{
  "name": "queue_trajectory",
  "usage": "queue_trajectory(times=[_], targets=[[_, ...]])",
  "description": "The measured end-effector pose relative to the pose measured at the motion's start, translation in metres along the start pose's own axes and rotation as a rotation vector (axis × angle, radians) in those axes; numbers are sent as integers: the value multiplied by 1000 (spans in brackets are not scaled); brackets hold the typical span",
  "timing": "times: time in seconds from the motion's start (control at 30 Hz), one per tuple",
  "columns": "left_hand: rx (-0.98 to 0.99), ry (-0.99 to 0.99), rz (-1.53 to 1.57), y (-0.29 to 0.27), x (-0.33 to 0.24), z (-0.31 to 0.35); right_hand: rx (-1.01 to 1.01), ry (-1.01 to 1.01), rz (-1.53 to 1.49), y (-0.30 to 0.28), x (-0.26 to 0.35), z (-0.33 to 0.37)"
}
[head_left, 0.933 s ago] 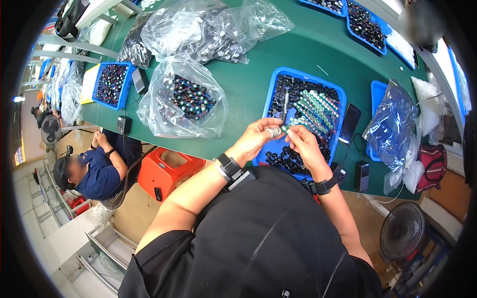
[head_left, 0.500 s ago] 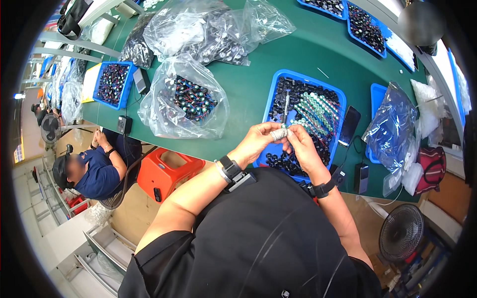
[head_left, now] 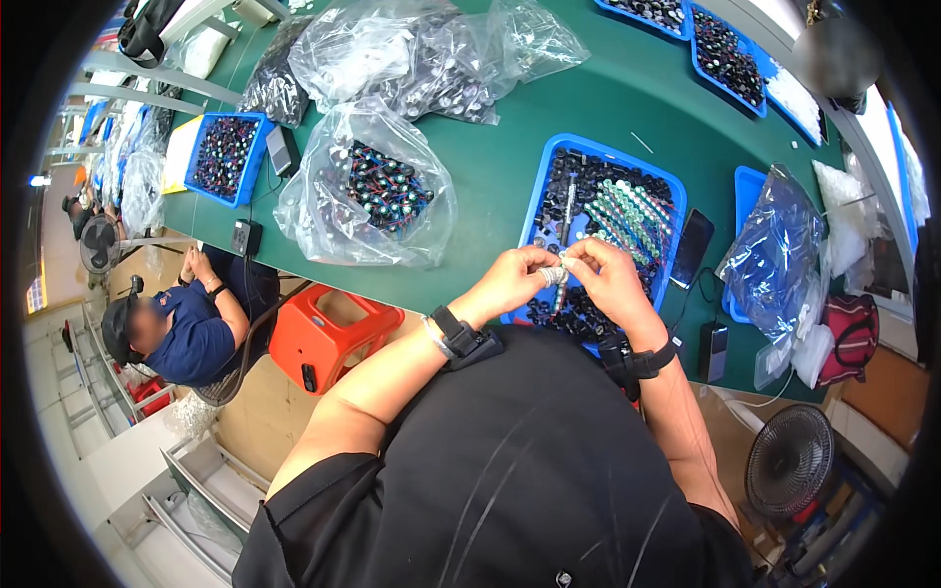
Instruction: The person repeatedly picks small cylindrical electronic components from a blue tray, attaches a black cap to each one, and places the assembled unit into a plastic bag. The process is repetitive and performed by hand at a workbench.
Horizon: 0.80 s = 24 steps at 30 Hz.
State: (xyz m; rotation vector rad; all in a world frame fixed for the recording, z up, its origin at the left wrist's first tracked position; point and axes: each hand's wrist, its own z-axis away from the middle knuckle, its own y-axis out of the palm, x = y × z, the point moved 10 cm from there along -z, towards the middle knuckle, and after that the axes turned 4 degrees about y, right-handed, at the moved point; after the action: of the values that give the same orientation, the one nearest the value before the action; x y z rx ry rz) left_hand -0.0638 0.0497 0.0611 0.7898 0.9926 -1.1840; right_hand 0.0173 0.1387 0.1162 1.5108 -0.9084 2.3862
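Over a blue tray (head_left: 678,235) my left hand (head_left: 512,284) and my right hand (head_left: 616,282) meet, thumbs and fingertips pinched closed. What they hold between them is too small to make out. A whitish wrapping (head_left: 555,276) circles a finger of my left hand. Small black round parts (head_left: 554,186) fill the tray's left side. Rows of small greenish-white parts with coloured wires (head_left: 627,218) lie on its right side. Just beyond my fingertips is a slim silver-and-black pen-like tool (head_left: 569,204). Both wrists carry black straps.
An open clear bag of wired parts (head_left: 387,191) stands left on the green table (head_left: 490,176), with filled bags behind. A phone (head_left: 693,240) and a blue tray under a plastic bag (head_left: 774,235) are right. A person (head_left: 196,323) sits left beside a red stool (head_left: 319,338).
My hands have shifted: the right hand has risen slightly and turned, its fingers now bent over toward the left fingertips. Both remain pinched together above the tray.
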Motion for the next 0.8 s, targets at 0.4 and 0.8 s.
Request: queue_trajectory(times=[0.4, 0.8], targets=[[40, -120, 505, 0, 20, 6, -246, -296, 79, 2, 40, 9], [-99, -70, 623, -13, 16, 7, 172, 208, -464, 53, -37, -3]])
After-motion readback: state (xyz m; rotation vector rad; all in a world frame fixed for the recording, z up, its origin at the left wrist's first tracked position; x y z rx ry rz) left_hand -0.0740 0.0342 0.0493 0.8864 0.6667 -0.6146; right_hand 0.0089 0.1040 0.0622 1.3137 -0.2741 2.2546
